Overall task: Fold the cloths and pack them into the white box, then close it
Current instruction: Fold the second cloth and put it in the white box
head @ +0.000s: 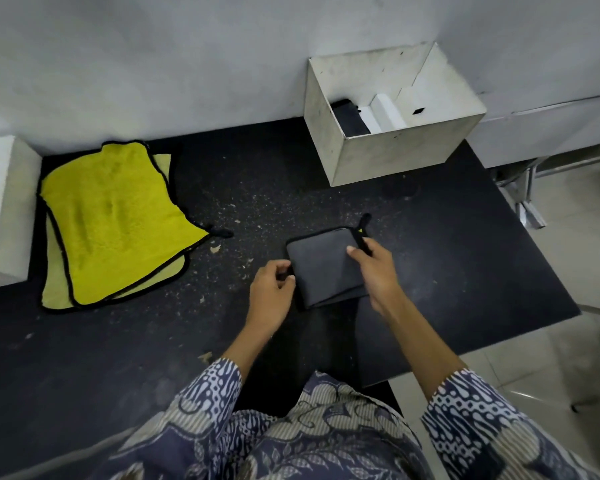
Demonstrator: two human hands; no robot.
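A folded grey cloth (326,266) is being pinched at both edges by the left hand (272,284) and right hand (378,268) on the bench (257,188).

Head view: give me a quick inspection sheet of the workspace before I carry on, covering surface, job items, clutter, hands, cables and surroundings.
Surface: dark tabletop, speckled with pale crumbs and dust.
Job's things: folded grey cloth lies near the front centre; yellow cloths, black-edged, lie unfolded and stacked at the left; white box stands open at the back, a dark item and white inserts inside.
Clutter: white block at the left edge.
Hands: left hand pinches the grey cloth's left edge; right hand grips it near its right edge and hanging loop.
Cables: nothing seen.
Surroundings: grey wall behind; tiled floor and metal legs to the right.
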